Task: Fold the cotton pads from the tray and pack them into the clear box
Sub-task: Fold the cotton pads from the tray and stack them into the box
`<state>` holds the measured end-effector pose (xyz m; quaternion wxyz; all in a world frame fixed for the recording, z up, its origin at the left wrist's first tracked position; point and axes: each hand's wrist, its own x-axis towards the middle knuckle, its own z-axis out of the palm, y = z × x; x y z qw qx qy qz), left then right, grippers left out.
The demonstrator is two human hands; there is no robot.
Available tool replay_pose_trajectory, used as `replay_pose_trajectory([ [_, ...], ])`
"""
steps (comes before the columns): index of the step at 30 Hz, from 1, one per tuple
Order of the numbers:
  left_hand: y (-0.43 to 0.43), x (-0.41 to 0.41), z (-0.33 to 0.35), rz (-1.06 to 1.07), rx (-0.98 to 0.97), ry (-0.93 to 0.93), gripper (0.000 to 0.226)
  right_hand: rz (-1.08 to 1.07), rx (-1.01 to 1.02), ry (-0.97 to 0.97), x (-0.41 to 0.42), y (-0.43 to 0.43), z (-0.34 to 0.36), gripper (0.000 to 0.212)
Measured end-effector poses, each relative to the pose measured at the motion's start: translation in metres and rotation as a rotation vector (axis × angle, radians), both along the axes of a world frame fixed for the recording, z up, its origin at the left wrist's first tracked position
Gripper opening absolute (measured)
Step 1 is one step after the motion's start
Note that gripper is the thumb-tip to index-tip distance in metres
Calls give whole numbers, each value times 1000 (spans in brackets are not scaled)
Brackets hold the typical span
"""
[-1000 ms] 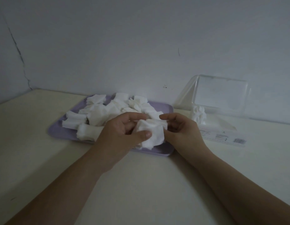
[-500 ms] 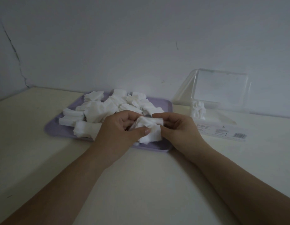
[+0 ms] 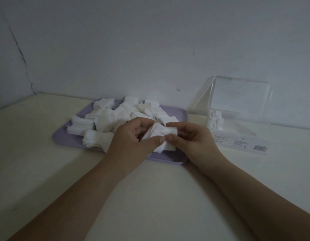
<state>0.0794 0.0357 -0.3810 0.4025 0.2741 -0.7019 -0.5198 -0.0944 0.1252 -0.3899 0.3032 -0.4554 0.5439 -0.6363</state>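
A lilac tray [image 3: 175, 113] on the table holds several loose white cotton pads [image 3: 105, 120]. Over the tray's near right corner I hold one cotton pad [image 3: 159, 133] between both hands. My left hand [image 3: 133, 141] pinches its left side with thumb and curled fingers. My right hand [image 3: 190, 140] pinches its right side, the two thumbs almost touching. The pad is bunched and partly folded between them. The clear box [image 3: 237, 134] stands to the right with its lid [image 3: 241, 96] raised, and a few folded pads [image 3: 215, 120] lie inside at its left end.
The cream table [image 3: 150, 197] runs up to a pale wall behind the tray and box. A dark crack [image 3: 20, 54] marks the wall corner at the left. The box's front carries a printed label with a barcode [image 3: 260, 147].
The pad has been drawn together from a wider sheet into a narrower bunched fold. My right thumb has moved in to meet my left thumb.
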Motion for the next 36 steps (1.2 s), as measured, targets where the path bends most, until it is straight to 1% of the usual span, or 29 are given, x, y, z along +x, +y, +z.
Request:
replay_pose_trajectory([
  [7,-6,3,1,-17,157,94,35,-33,-24,-101,0,0,3,26],
  [10,-7,4,2,11,184,134,31,-56,-24,-118,-1,-1,3,26],
  [12,-8,3,3,65,181,167,27,-76,-22,-118,-1,0,3,26],
  [14,-11,3,7,144,211,213,28,-125,-13,-71,-1,0,2,25],
  [15,-12,4,8,160,250,251,31,-170,-10,-12,-1,0,1,24],
  [17,-12,6,11,114,294,306,31,-259,-11,123,1,0,0,22],
  [19,-7,7,11,16,177,225,28,-283,-13,167,3,0,0,22],
  [21,0,6,7,-90,33,105,34,-242,-19,142,4,1,1,23],
  [22,2,5,5,-119,-20,55,38,-207,-18,112,5,2,1,25],
  [24,4,2,2,-100,-85,-10,45,-143,-7,70,5,2,1,29],
  [28,3,0,0,-26,-28,4,48,-63,-6,49,3,1,0,32],
  [32,3,-3,0,15,-91,-6,47,-29,-33,45,3,0,-1,30],
  [36,3,-5,-1,64,-108,-19,45,-22,-59,36,4,-1,0,28],
])
